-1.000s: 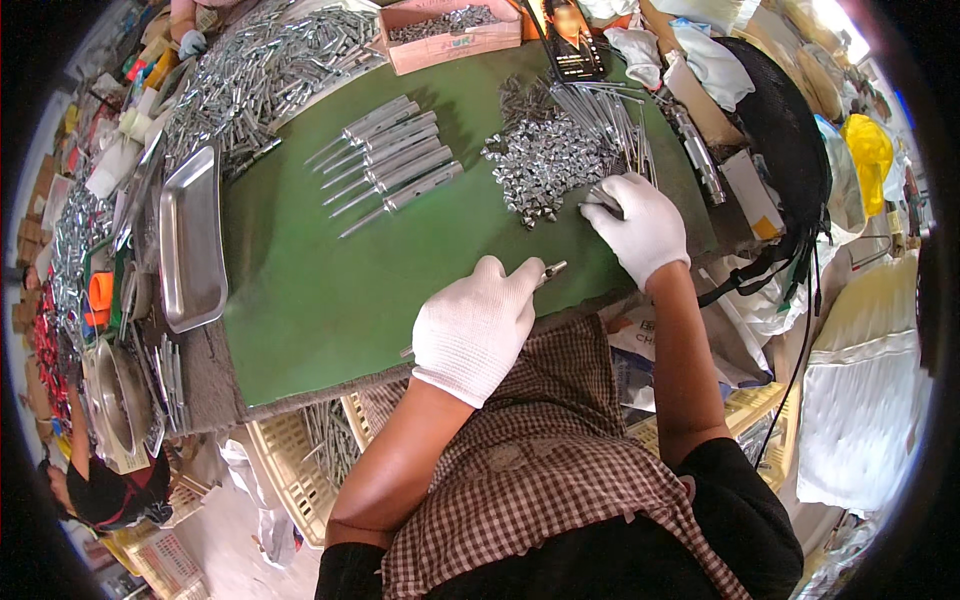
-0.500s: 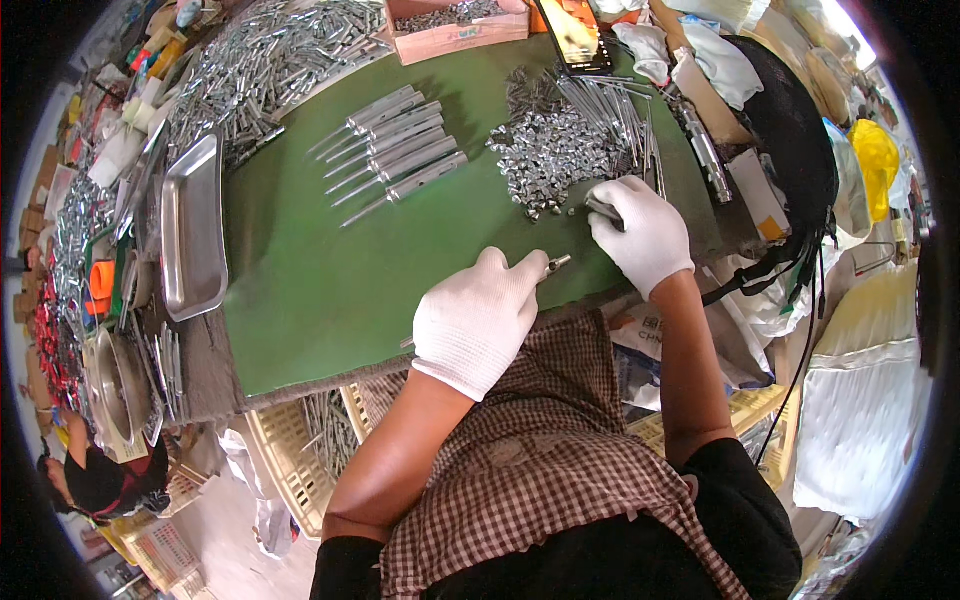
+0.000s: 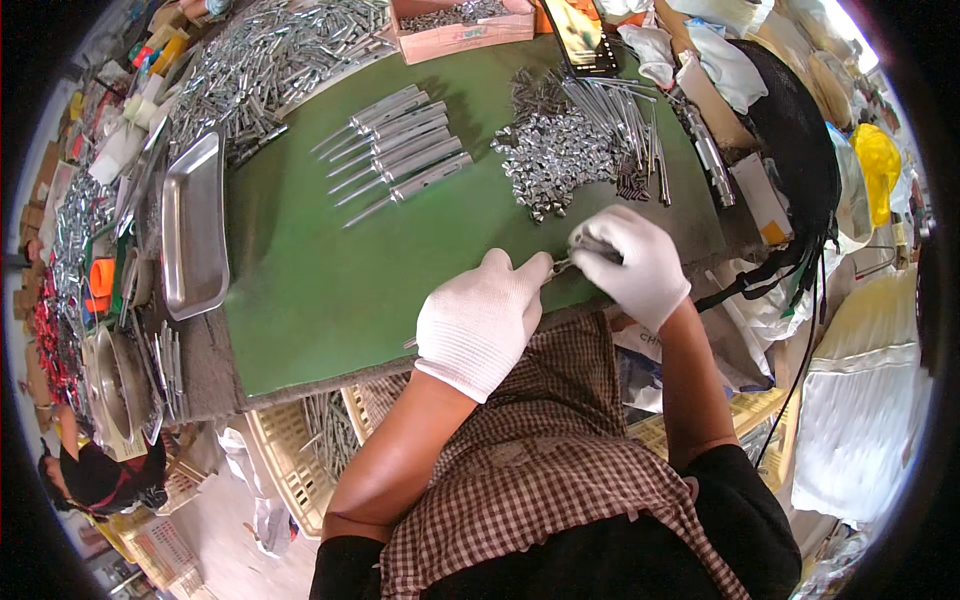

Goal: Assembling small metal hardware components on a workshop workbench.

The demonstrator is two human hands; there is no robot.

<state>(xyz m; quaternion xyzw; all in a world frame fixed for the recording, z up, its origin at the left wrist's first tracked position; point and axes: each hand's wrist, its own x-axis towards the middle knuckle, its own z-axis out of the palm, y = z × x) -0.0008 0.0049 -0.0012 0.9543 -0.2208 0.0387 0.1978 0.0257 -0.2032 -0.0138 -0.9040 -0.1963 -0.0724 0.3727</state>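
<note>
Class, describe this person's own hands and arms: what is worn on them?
The left hand and right hand wear plain white, knitted-looking gloves ending around the wrists. The forearms are bare, and black sleeves cover the upper arms.

- Right hand (image 3: 635,268): a second ago at the lower right edge of the silver heap (image 3: 555,162); now off it, on the wearer's side of it, beside left hand (image 3: 480,328).
- Dark grey piece (image 3: 600,250) in its fingers: came along.
- Metal rod (image 3: 562,265) tip, below heap: was bare, now partly behind right fingers; contact unclear.
- Short dark pieces (image 3: 632,185), heap's right edge: were covered, now showing.
- Phone (image 3: 582,38) beyond heap: person on screen gone, bright yellow picture instead.
</note>
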